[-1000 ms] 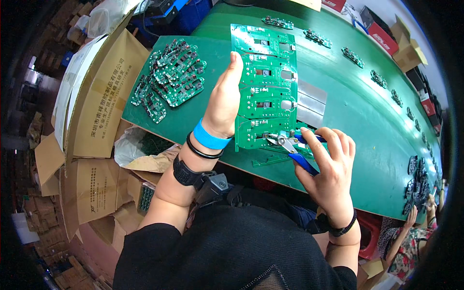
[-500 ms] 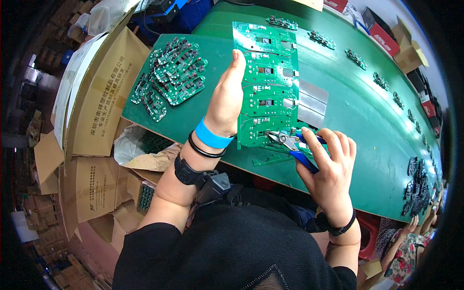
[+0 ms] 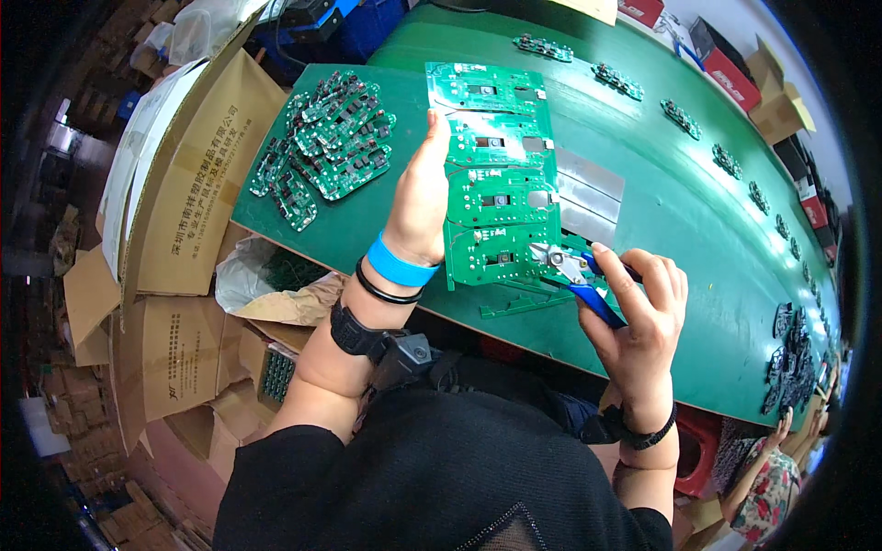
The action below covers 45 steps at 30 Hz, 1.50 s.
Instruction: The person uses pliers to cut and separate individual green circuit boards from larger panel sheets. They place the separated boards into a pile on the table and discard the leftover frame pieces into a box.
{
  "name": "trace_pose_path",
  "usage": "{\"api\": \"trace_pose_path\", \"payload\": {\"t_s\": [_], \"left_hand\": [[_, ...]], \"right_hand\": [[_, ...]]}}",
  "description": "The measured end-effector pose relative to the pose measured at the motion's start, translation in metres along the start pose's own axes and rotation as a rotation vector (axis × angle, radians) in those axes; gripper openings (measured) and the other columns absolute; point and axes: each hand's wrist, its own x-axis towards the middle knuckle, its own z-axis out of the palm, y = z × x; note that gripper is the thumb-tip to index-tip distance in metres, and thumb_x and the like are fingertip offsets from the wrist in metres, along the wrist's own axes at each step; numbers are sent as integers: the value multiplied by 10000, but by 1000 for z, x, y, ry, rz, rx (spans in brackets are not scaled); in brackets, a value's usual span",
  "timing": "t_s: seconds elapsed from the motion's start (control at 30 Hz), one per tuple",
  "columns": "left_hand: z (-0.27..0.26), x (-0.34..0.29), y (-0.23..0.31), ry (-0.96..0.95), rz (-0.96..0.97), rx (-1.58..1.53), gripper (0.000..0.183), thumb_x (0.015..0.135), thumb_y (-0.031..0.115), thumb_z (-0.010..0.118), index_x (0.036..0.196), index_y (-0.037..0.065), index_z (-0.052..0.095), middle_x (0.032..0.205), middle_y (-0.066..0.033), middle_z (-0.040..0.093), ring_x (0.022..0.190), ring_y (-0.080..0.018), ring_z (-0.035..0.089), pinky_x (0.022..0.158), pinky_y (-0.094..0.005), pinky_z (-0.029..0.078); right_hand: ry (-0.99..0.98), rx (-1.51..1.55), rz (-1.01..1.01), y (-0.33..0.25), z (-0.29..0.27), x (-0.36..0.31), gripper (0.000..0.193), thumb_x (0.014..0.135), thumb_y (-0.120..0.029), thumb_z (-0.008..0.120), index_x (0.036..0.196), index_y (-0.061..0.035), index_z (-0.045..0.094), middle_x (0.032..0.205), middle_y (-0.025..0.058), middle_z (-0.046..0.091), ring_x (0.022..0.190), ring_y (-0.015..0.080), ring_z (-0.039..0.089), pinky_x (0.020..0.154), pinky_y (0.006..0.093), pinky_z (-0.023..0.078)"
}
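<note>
My left hand (image 3: 420, 188) grips the left edge of a long green circuit board panel (image 3: 496, 174) and holds it above the green table (image 3: 698, 230). The panel is made of several joined boards in a row. My right hand (image 3: 640, 308) holds blue-handled cutters (image 3: 581, 275). Their metal jaws touch the right edge of the nearest board in the panel. A thin green strip (image 3: 524, 303) lies on the table just below the panel.
A pile of separated small green boards (image 3: 326, 147) lies at the table's left end. More small boards (image 3: 675, 115) sit in a line along the far side. Open cardboard boxes (image 3: 184, 174) stand to the left. Another person (image 3: 767, 473) is at lower right.
The panel has shifted slightly upward and left in my left hand. The cutters stay at the lowest board's right edge.
</note>
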Motion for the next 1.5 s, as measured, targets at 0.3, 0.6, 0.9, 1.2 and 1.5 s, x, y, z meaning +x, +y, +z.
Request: {"api": "trace_pose_path", "payload": {"t_s": [0.3,0.6,0.9,1.2,1.5], "left_hand": [[3,0,5,-13,6,3,693,994,582,227,1395,47,411,1342,-187,521,1166,-367,557,975,-540,464],[4,-1,6,-15,5,46,706,989,592,224,1395,45,411,1341,-188,522,1157,-363,565,972,-532,470],[-12,-10,18,-89,-95,-133,733,990,587,182,1435,27,341,1399,-222,455,1184,-399,540,976,-598,441],[-12,-25,-16,-281,-269,-440,728,1000,555,187,1482,11,219,1485,-289,279,1106,-358,607,834,-445,579],[-21,-22,-18,-296,-250,-515,683,994,564,201,1494,100,246,1506,-319,172,1008,-377,652,760,-465,605]], "right_hand": [[-74,-64,-51,-8,5,7,626,591,-196,767,1197,-137,622,1035,82,562,964,274,538,864,434,379],[-34,-80,-89,-6,11,6,585,582,-208,777,1148,-132,653,996,65,575,902,251,550,807,401,393],[155,37,98,15,6,6,496,598,-114,746,1089,-80,685,931,88,580,859,264,551,802,373,425],[180,-78,118,24,25,11,490,621,-165,768,1097,-107,666,942,66,571,874,250,545,786,380,393],[70,19,179,26,15,-8,582,616,-177,744,1172,-82,599,1047,96,567,1001,294,536,935,408,357]]}}
